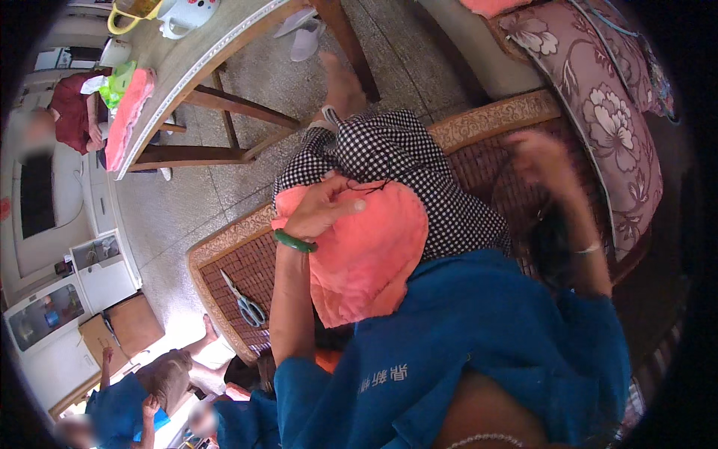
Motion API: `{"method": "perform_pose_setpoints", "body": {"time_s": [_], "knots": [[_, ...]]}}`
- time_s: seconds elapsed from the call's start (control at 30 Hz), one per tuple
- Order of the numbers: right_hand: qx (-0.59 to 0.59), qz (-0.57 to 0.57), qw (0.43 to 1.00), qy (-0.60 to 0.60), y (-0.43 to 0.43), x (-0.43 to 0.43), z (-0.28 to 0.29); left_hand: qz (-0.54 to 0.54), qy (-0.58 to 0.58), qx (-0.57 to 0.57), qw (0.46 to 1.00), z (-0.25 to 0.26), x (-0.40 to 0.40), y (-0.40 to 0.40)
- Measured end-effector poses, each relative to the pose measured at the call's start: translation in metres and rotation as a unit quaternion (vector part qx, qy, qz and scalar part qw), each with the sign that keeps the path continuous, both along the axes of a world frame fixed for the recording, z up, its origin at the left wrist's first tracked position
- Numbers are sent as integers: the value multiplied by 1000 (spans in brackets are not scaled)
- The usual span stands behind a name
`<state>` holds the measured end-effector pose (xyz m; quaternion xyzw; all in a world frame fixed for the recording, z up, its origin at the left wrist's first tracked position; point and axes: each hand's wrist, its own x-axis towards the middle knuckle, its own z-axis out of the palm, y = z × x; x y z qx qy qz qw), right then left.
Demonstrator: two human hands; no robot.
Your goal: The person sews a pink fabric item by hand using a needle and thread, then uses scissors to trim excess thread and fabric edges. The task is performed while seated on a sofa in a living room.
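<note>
A coral-pink cloth piece point(376, 236) with a rounded edge lies across the lap, over black-and-white checked trousers point(392, 151). My left hand point(325, 207), a green bangle at its wrist, grips the cloth near its upper edge, thumb on top. Dark thread point(373, 188) lies in loose loops on that edge, by the fingertips. Raised out to the right, away from the cloth, is my right hand point(535, 160); it is blurred by motion, and whether its fingers hold anything cannot be made out. Grey-handled scissors point(244, 303) rest on the seat mat to the left.
A wooden table point(185, 73) with mugs and a folded coral cloth point(130, 115) stands at the upper left. Floral cushions point(606, 123) lie on the right. Another person point(76, 112) sits beyond the table; two more people are at the lower left. Slippers point(305, 39) lie on the floor.
</note>
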<state>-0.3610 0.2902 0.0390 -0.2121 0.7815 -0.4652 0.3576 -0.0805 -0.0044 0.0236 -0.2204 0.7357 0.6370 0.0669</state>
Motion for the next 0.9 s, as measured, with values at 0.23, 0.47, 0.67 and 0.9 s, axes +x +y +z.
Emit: {"method": "perform_pose_setpoints", "body": {"time_s": [0.23, 0.47, 0.67, 0.9], "knots": [[-53, 318, 946, -35, -115, 86, -17, 7, -47, 43, 998, 6, -13, 9], [-115, 167, 962, -181, -104, 59, 27, 29, -35, 65, 997, 10, -21, 16], [-574, -13, 745, -340, -67, -42, 67, -26, 0, 9, 1000, -14, -9, 5], [-475, -232, 807, -263, -50, -82, 56, -44, 5, 20, 999, -8, -20, 8]]}}
